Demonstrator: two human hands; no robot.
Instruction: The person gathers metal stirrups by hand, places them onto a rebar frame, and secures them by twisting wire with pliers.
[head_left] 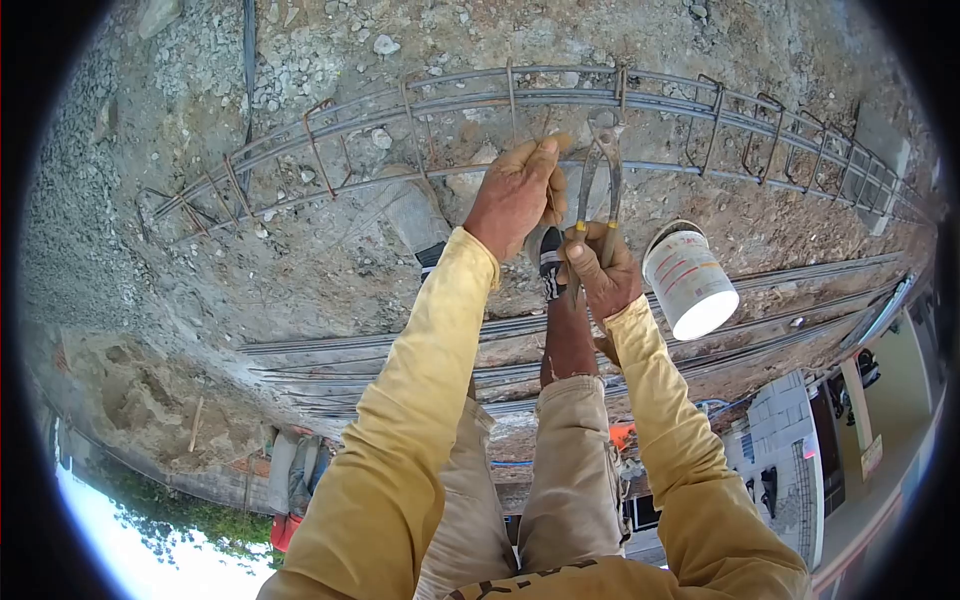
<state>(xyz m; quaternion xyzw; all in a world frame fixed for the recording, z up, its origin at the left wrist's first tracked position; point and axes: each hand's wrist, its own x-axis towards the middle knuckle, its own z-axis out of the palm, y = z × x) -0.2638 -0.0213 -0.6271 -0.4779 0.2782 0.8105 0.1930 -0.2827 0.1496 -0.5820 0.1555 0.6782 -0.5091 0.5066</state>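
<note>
My right hand (pixel 606 275) is wrapped around the handles of a pair of pincers (pixel 613 180), whose jaws point away from me and overlap the rebar cage. Yellow bands mark the handles near my fingers. Beside it, my left hand (pixel 518 192) is closed in a pinch over the cage's near bar; I cannot tell what is between its fingertips. The rebar cage (pixel 440 103), long bars with rectangular stirrups, stretches across the ground in front of me. My feet stand just on the near side of it, partly hidden by my hands.
A white bucket (pixel 690 285) stands to the right of my right hand. Several long loose steel bars (pixel 400 343) lie on the ground behind my feet. Rubble and stones (pixel 385 45) cover the dirt beyond the cage. Stacked grey blocks (pixel 783 415) show at lower right.
</note>
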